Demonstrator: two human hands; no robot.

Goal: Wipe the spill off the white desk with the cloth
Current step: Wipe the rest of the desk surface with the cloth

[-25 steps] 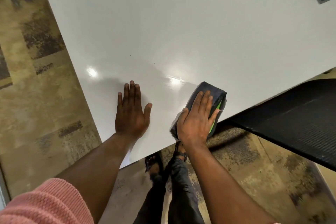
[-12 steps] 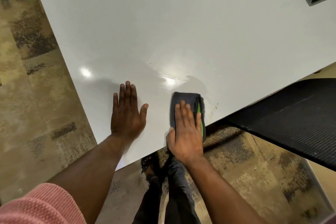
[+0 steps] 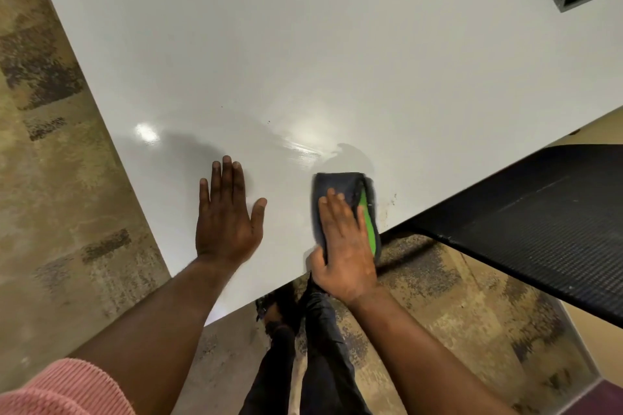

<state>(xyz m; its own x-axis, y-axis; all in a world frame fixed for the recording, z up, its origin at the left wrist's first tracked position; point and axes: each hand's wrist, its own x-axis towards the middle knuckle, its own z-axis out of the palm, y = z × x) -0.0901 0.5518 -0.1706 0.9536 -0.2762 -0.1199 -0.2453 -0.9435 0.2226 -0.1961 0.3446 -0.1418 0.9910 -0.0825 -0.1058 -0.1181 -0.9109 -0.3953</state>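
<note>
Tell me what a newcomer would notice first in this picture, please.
Two bare hands on the white desk: the left hand lies flat, the right hand presses a dark cloth with a green strip near the desk's near edge. Small brown specks lie just right of the cloth.

The white desk (image 3: 337, 61) stretches open ahead; a black mesh panel (image 3: 526, 222) crowds its near right edge

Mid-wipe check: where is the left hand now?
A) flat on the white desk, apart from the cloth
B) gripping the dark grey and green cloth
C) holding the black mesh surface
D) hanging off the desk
A: the left hand lies palm-down, fingers straight, on the white desk; the dark grey and green cloth is under the right hand.
</note>
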